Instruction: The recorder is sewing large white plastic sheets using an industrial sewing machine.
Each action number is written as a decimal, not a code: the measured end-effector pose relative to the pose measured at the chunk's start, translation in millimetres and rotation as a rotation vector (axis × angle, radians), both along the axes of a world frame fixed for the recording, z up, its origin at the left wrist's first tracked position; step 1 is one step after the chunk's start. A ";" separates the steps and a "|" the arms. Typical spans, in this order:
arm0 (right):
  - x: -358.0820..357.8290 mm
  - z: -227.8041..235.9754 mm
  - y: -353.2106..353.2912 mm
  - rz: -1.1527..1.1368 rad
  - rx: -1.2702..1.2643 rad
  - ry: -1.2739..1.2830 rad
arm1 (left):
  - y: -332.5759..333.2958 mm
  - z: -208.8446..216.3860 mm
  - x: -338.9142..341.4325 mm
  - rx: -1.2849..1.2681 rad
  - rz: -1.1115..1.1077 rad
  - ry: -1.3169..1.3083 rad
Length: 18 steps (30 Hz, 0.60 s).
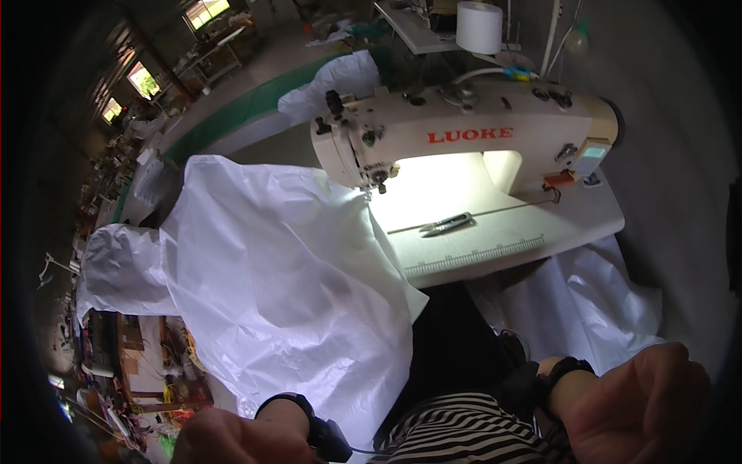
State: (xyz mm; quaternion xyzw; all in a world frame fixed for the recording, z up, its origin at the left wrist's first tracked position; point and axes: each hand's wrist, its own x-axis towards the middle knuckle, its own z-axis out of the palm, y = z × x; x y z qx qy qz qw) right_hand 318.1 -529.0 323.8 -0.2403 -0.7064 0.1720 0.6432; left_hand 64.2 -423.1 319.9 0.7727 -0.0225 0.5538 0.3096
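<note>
My left hand (239,438) is at the lower edge, partly cut off, its fingers out of sight. My right hand (638,398) is raised at the lower right with its fingers curled in; nothing shows in it. Dark bands circle both wrists. A large white sheet-like garment piece (286,255) drapes over the left of the sewing machine (464,131) and down towards my lap. Its upper right edge lies at the needle area. Small thread snips (447,224) lie on the lit machine bed (495,209), apart from both hands.
More white fabric (595,301) hangs below the bed at the right. A white thread cone (478,28) stands behind the machine. White cloth (332,83) lies on a green-edged surface beyond. Cluttered shelves (147,363) with boxes and threads are at the lower left.
</note>
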 end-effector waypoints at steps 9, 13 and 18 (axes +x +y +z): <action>-10.5 -99.0 15.4 -0.353 -0.143 0.123 | -30.1 -161.7 18.7 -0.329 0.212 0.174; -21.4 -187.7 38.8 -0.314 -0.719 -0.015 | -37.8 -275.6 8.1 0.128 0.748 0.887; -39.0 -262.3 27.0 -0.224 -0.820 -0.248 | -39.8 -311.1 -66.8 -0.343 0.950 0.772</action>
